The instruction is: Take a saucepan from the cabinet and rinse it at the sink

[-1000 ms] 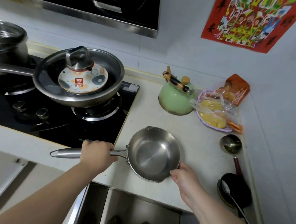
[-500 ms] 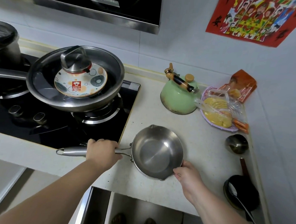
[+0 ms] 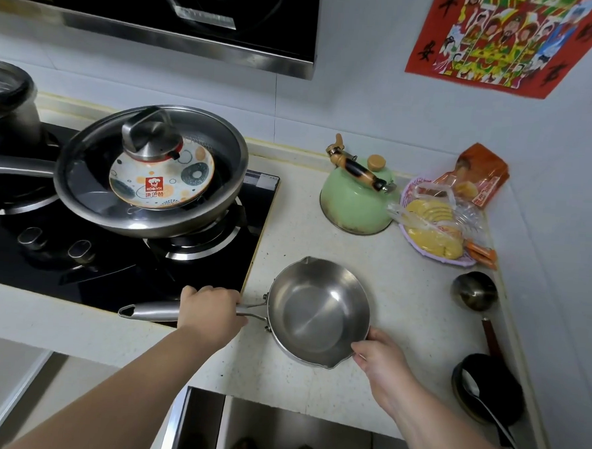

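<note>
A small steel saucepan [image 3: 317,311] with a pouring lip and a long steel handle rests on the pale countertop [image 3: 404,298], just right of the hob. It is empty inside. My left hand [image 3: 211,311] is closed around the handle close to the bowl. The fingers of my right hand [image 3: 378,354] pinch the pan's near right rim. No sink shows in this view.
A black gas hob [image 3: 114,259] on the left carries a lidded frying pan [image 3: 150,172] and a steel pot [image 3: 6,106]. At the back stand a green kettle [image 3: 357,200] and a plate of bagged food [image 3: 438,228]. Two ladles [image 3: 474,292] lie right. A cabinet [image 3: 277,432] is open below.
The saucepan and both hands have hardly shifted on the counter; the camera has tilted a little, so everything sits slightly further right and lower in the frame.
</note>
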